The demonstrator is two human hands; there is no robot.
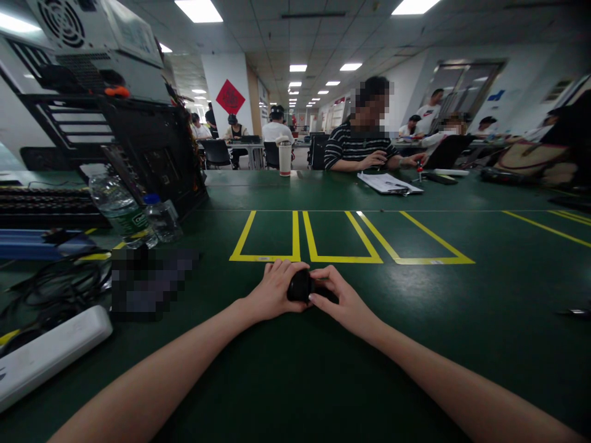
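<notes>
A small, rounded black object [300, 287] is between my two hands over the green table, and its exact kind cannot be made out. My left hand [276, 288] wraps round its left side, fingers over the top and thumb beneath. From the right, my right hand [344, 299] pinches the object's right edge with thumb and fingertips. Part of the object is covered by my fingers. Just beyond the hands, yellow tape outlines [344, 259] mark the green table [295, 381].
On the left stand an open computer case [152, 141], a large plastic bottle [120, 206] and a smaller blue-capped bottle [162, 218]. Black cables [44, 280] lie by a white power strip [55, 351]. Across the table are a cup [285, 159], a clipboard [390, 183] and a seated person [357, 144].
</notes>
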